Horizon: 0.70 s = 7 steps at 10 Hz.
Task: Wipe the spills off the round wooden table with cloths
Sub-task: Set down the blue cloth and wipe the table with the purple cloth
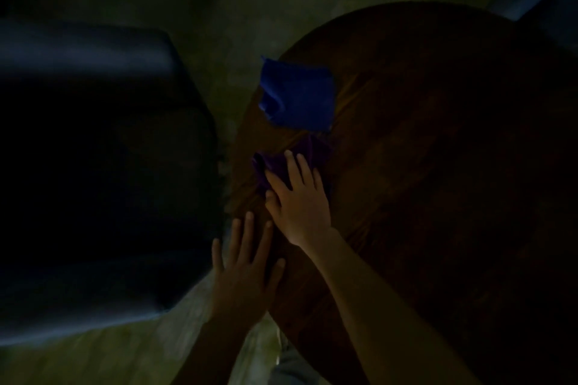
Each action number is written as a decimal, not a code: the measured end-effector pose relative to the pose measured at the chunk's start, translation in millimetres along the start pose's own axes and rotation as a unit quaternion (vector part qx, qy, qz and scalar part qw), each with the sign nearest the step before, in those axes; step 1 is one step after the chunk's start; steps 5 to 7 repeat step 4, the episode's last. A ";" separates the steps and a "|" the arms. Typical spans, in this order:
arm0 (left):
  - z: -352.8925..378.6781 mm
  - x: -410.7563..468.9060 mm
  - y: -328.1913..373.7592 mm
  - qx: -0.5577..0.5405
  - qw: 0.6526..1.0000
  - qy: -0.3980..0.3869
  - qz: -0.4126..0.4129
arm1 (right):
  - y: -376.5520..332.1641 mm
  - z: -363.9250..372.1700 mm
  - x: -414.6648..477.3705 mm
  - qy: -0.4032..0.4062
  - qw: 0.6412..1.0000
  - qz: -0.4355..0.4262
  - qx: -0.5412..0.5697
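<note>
The scene is very dark. The round wooden table (pixel 422 141) fills the right half of the head view. A blue cloth (pixel 297 94) lies flat near the table's left edge, untouched. Just below it is a crumpled purple cloth (pixel 300 153). My right hand (pixel 297 197) presses down on the purple cloth with fingers spread over it. My left hand (pixel 247 269) rests flat at the table's near left edge, fingers apart, holding nothing. No spill can be made out in this light.
A dark cushioned seat (pixel 93 166) stands to the left of the table, with a strip of pale floor (pixel 219 72) between them. Another dark seat (pixel 550 15) shows at the far right behind the table.
</note>
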<state>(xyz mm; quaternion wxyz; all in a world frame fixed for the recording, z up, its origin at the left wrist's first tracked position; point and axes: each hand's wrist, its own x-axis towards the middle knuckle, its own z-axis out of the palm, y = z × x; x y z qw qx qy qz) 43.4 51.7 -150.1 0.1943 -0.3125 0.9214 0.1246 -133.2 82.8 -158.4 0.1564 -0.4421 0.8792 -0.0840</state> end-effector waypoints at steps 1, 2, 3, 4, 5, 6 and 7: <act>-9.5 -3.1 9.1 -0.002 1.000 -0.017 0.005 | 2.8 -8.8 -0.3 -0.040 0.999 0.004 0.005; -13.7 -13.3 14.6 0.010 0.999 -0.040 0.007 | -1.4 -24.6 -7.2 -0.107 0.994 0.013 -0.004; -23.0 -27.1 22.8 0.005 0.997 -0.079 0.027 | -4.5 -46.8 -26.1 -0.135 0.991 0.022 0.010; -31.9 -50.3 27.5 -0.025 0.991 -0.127 0.022 | -4.8 -55.6 -71.1 -0.147 0.987 0.058 0.033; -31.9 -50.3 27.5 -0.025 0.991 -0.127 0.022 | -4.8 -55.6 -71.1 -0.147 0.987 0.058 0.033; -31.9 -50.3 27.5 -0.025 0.991 -0.127 0.022 | -4.8 -55.6 -71.1 -0.147 0.987 0.058 0.033; -31.9 -50.3 27.5 -0.025 0.991 -0.127 0.022 | -4.8 -55.6 -71.1 -0.147 0.987 0.058 0.033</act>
